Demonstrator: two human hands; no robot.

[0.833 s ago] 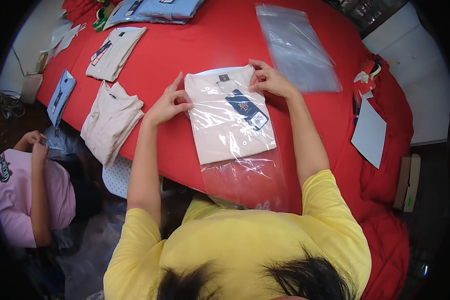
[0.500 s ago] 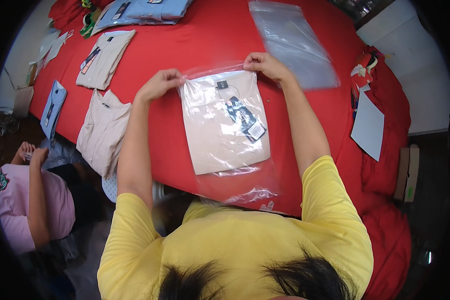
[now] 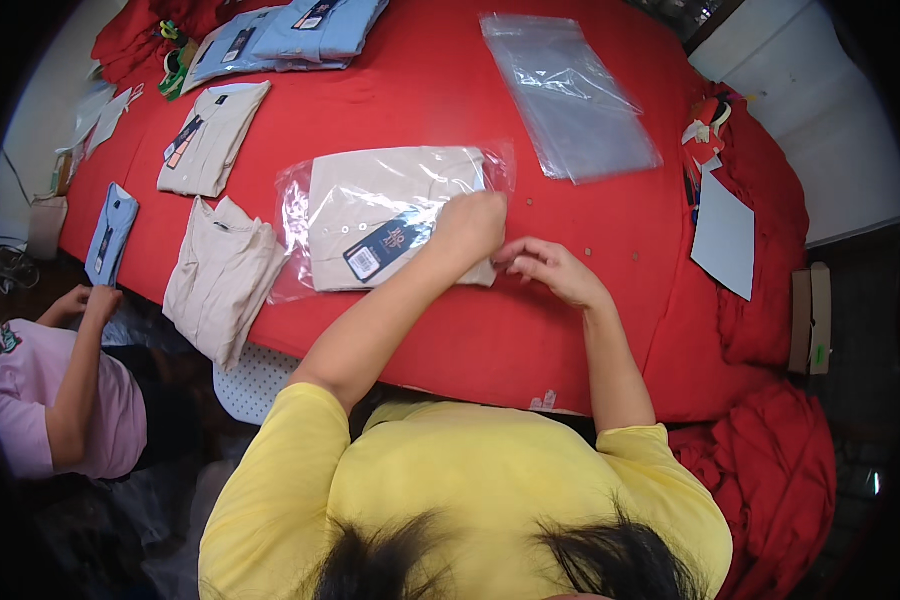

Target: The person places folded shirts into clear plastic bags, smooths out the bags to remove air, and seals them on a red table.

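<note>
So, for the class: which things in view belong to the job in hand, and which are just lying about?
Likely the job's:
tagged beige shirt, inside clear plastic bag
left hand and right hand, at the shirt's right edge
flat clear plastic bags
two beige shirts, left

Seemingly lying about:
cardboard box
cables
bunched red cloth

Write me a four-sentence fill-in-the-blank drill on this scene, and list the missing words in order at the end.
1. In the picture, the left hand and right hand are both at the ____ end of the bagged beige shirt.
2. The rumpled beige shirt lies to the ____ of the bagged one.
3. The tablecloth under the flat clear plastic is ____.
4. The wearer's sleeves are ____.

Missing words: right; left; red; yellow.
</note>
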